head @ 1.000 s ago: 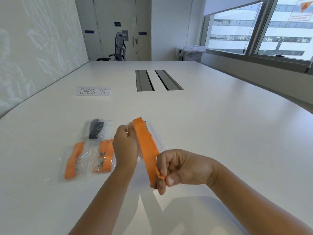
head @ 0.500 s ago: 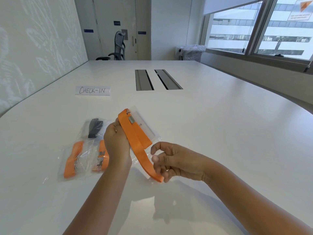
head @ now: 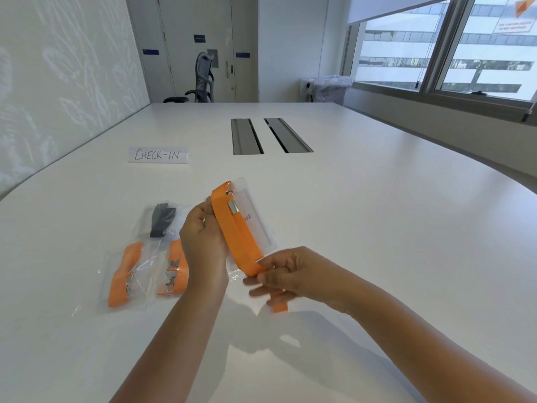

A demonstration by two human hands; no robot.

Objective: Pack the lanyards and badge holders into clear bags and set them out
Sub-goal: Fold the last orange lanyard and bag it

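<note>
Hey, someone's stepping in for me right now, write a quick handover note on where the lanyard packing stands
Left hand: grips the top of the orange lanyard and clear badge holder, held above the table.
Right hand: pinches the lanyard's lower fold.
Done: three packed bags lie at left, two with orange lanyards, one with a black lanyard, near the CHECK-IN sign.
Left: finish folding this set, bag it, set it with the others. No empty bag is in view that I can make out.

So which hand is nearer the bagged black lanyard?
Left. The left hand sits just right of the black lanyard, almost beside its bag; the right hand is farther right, holding the orange lanyard.
</note>
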